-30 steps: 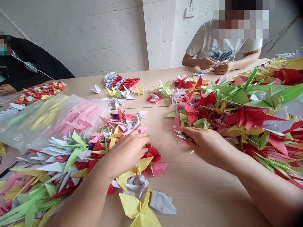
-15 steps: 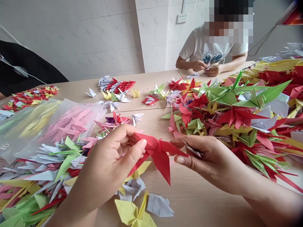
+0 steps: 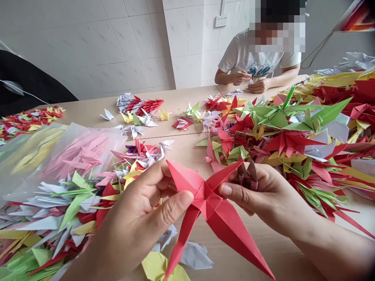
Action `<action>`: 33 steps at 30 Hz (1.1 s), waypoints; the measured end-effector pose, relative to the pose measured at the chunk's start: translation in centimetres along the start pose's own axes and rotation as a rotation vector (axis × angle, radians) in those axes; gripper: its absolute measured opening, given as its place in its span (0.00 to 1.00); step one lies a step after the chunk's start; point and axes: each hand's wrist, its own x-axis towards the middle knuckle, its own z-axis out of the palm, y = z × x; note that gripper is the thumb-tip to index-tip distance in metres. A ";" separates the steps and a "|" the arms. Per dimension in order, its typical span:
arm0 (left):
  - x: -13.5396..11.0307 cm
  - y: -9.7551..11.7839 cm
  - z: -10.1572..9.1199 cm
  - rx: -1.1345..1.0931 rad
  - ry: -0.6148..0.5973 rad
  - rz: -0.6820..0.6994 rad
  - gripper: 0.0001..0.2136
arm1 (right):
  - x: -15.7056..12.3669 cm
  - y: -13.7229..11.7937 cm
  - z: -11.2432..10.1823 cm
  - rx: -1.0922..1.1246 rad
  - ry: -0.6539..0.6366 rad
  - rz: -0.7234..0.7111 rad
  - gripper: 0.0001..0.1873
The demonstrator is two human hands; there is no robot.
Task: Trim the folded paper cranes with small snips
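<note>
A red origami crane (image 3: 206, 197) is held up in front of me, its four long points spread like a star. My left hand (image 3: 155, 207) pinches its left side, with the thumb on the front. At its upper right point, my right hand (image 3: 258, 195) is closed, the thumb pressing near the fold. That same hand also grips a small dark two-jawed tool (image 3: 248, 175), like snips or pliers; its handles are hidden in the palm. Below the red crane lie a yellow paper crane (image 3: 155, 265) and a pale grey-white one (image 3: 195, 255) on the table.
A large pile of colourful folded paper (image 3: 293, 144) covers the right side. At left, another heap (image 3: 52, 218) lies in front of plastic bags (image 3: 70, 156) of folded paper. Opposite, a person (image 3: 258, 62) in a white shirt handles a small paper piece at the table (image 3: 181, 146).
The red crane has turned and tilted so its four points now face me, fanned wide. My right hand has brought its thumb onto it, and the tool's jaws now point upward.
</note>
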 end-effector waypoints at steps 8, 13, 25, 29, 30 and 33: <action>-0.4 -0.9 0.6 -0.170 -0.040 -0.091 0.08 | -0.2 -0.4 0.2 -0.011 0.035 -0.030 0.21; -0.2 -0.8 0.7 -0.141 0.022 -0.108 0.04 | 0.0 -0.5 0.3 0.060 0.054 -0.031 0.12; 0.1 -0.7 1.7 0.061 0.078 -0.005 0.06 | -0.4 -0.7 1.1 0.200 0.073 0.067 0.11; 0.2 -0.9 2.0 -0.112 0.058 -0.034 0.08 | -0.3 0.0 1.0 0.491 -0.025 0.180 0.12; 0.2 -0.9 2.0 -0.153 0.044 -0.039 0.08 | -0.3 0.2 1.0 0.561 -0.045 0.209 0.12; 0.3 -1.1 1.8 -0.253 0.001 -0.059 0.08 | -0.2 0.4 1.1 0.694 -0.068 0.290 0.13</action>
